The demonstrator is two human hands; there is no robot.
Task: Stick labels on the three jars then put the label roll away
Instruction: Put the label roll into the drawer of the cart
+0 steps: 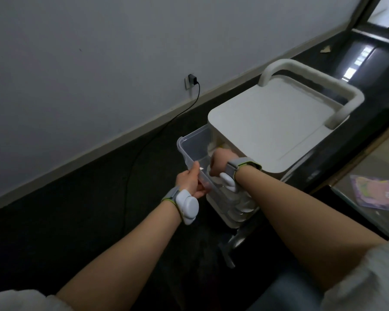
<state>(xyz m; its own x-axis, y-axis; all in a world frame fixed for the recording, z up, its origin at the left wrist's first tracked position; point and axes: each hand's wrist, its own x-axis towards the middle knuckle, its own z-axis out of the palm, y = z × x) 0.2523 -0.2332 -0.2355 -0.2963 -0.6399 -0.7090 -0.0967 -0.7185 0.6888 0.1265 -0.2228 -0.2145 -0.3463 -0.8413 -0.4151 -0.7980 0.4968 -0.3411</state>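
A clear plastic drawer is pulled out of a white trolley that stands on the dark floor. My left hand grips the drawer's front rim. My right hand reaches down inside the drawer with its fingers curled and hidden from me; I cannot tell whether it holds anything. Neither the label roll nor any jar is in view. Both wrists wear white sensor bands.
A grey wall with a socket, plug and trailing black cable runs along the left. A glass table edge with a pink sheet is at the right. The trolley has a white looped handle.
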